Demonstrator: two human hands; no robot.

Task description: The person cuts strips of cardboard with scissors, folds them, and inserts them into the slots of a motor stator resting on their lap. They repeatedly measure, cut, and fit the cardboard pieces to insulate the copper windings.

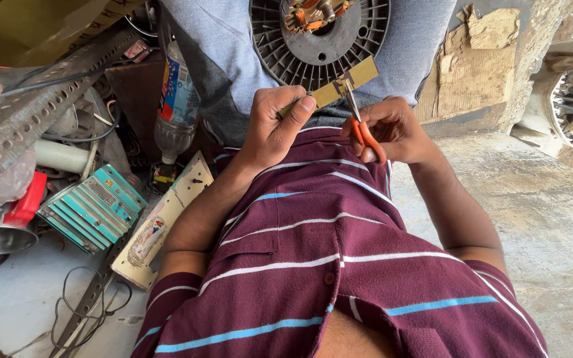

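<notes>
Beside a labelled plastic bottle (176, 99), the left hand (274, 126) pinches a yellowish strip (337, 86); the right hand (392, 129) grips orange-handled scissors (361, 122) cutting it.

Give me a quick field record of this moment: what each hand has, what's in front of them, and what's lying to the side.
left hand: pinches one end of a flat yellowish strip
right hand: grips orange-handled scissors, blades at the strip's edge
in front: round black slotted fan housing with copper windings at its centre, resting on a lap in grey cloth
to the left: clear plastic bottle, teal finned part, perforated metal angle bar, red-capped metal piece
floor: bare concrete
</notes>
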